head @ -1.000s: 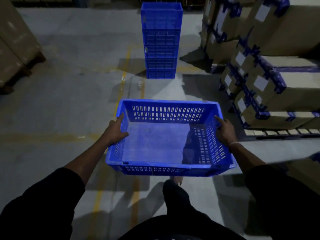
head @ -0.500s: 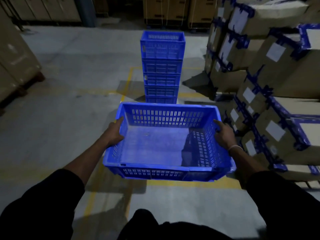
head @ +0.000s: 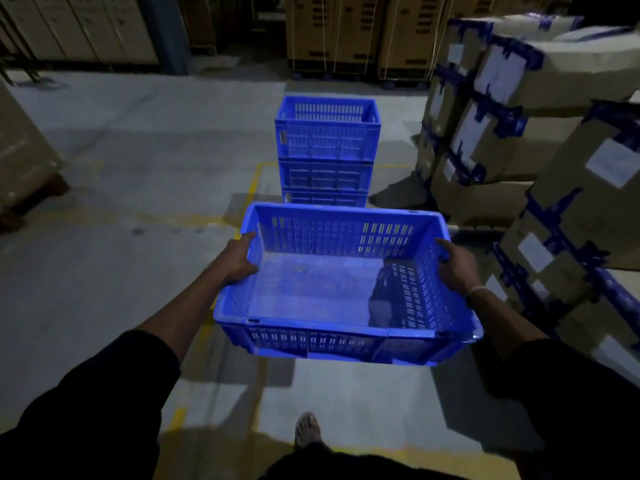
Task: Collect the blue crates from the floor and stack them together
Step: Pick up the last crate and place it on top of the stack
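A person is carrying an empty blue crate [head: 332, 289] in front of the body, above the concrete floor [head: 114, 258], with the crate's open top facing the camera and its slotted walls showing on all four sides. The left hand [head: 239, 259] is gripping the crate's left rim, its thumb lying along the inner wall while the remaining fingers are curling under the edge (they are hidden from view there). The right hand [head: 457, 266] is holding the right rim in the same manner, with its index finger stretching forward along the top edge and a pale band sitting at the wrist. Both forearms are bare below dark sleeves [head: 114, 382]. Directly ahead of the carried crate, a stack of blue crates [head: 325, 150] is standing upright on the floor, its lowest part hidden behind the carried crate's far rim; the two are apart. Yellow painted lines [head: 258, 178] are running across the floor near the stack's base. To the right, cardboard boxes [head: 512, 126] sealed with blue tape and bearing white labels are standing in piles, and further cartons [head: 349, 32] are lining the back wall. One foot [head: 306, 429] is showing at the bottom of the view, pointing toward the stack.
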`<state>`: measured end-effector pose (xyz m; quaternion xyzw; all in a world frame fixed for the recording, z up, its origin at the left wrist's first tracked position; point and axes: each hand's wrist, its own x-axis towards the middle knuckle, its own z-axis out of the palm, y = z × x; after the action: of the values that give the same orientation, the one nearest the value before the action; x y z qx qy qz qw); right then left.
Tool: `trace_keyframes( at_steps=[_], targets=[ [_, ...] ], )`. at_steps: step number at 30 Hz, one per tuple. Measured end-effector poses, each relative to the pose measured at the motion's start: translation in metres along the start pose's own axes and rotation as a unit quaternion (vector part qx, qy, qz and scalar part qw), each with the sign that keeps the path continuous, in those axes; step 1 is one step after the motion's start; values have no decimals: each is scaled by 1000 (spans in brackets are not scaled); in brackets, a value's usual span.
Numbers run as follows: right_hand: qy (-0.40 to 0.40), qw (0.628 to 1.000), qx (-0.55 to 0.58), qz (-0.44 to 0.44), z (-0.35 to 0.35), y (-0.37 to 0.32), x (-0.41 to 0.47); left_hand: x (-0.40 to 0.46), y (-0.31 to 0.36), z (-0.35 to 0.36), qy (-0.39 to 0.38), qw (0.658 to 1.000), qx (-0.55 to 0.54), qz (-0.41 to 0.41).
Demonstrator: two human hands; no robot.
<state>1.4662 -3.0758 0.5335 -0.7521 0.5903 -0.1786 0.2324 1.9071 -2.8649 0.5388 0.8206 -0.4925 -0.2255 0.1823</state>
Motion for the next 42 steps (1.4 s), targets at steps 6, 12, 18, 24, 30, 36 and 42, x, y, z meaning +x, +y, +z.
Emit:
trace_keyframes(
  at_steps=[6, 12, 18, 24, 30, 36, 42],
  targets=[
    [7, 1000, -1, -5, -4, -49, 133, 127, 29, -62, 7, 1000, 10, 20],
    [14, 999, 29, -14, -16, -98, 278, 250, 59, -123, 33, 999, 9, 29],
    [31, 999, 25, -36, -34, -150, 434, 389, 95, -179, 63, 997, 13, 45],
    [40, 998, 10, -49, -50, -184, 569, 510, 127, -222, 75, 997, 9, 31],
    [32, 997, -5, -68, -54, -218, 686, 621, 137, -247, 84, 996, -7, 18],
    [27, 997, -9, -74, -34, -247, 783, 723, 130, -268, 89, 995, -44, 7],
    [26, 997, -29, -64, -2, -270, 870, 834, 117, -280, 74, 996, -49, 22]
  ],
)
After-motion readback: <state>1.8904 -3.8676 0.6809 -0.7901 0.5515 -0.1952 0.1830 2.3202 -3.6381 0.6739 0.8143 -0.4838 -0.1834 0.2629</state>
